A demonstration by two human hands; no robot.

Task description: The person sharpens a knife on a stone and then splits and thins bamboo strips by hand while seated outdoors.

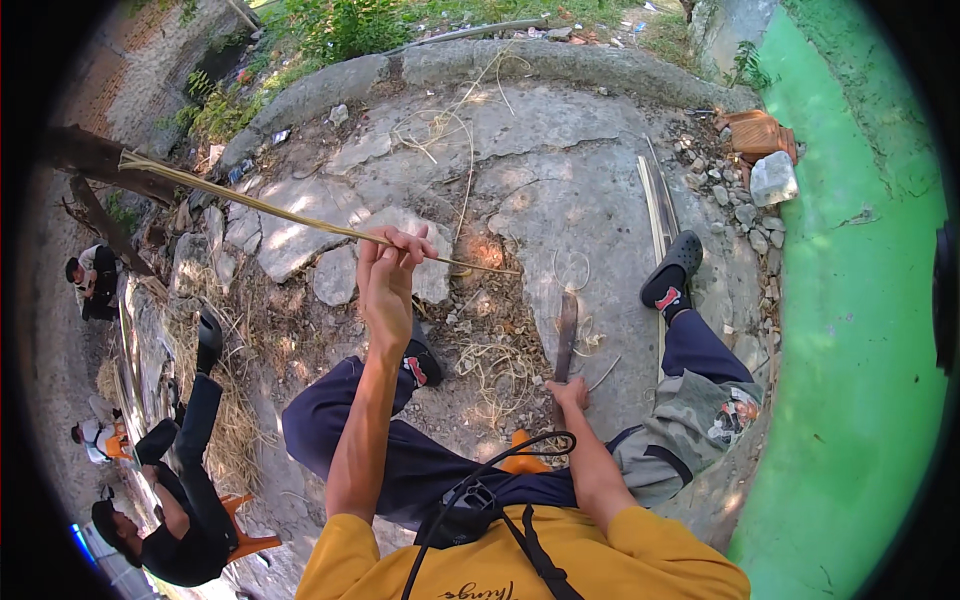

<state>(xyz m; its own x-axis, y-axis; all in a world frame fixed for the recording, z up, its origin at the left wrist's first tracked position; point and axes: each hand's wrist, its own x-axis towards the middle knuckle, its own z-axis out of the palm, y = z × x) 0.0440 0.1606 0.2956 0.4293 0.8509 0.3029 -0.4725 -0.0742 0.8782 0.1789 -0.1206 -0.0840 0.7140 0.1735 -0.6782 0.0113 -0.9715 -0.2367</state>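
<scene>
My left hand point(388, 270) is raised in front of me, its fingers pinched around a thin bundle of pale split strips point(250, 202) that look like bamboo or cane. The bundle's wider, frayed end points to the far left, and its thin end reaches past my fingers to the right. Lower down, between my knees, my right hand point(569, 393) is closed around a long, dark, flat blade like a machete point(568, 335). That blade points away from me over the concrete, apart from the strips.
Curled shavings point(497, 375) lie between my feet. Long strips point(655, 210) rest by my right shoe. Loose strips point(440, 125) lie ahead on the cracked concrete. A green wall point(850, 330) stands at right. At left, a person point(185, 510) sits on an orange chair, with others beyond.
</scene>
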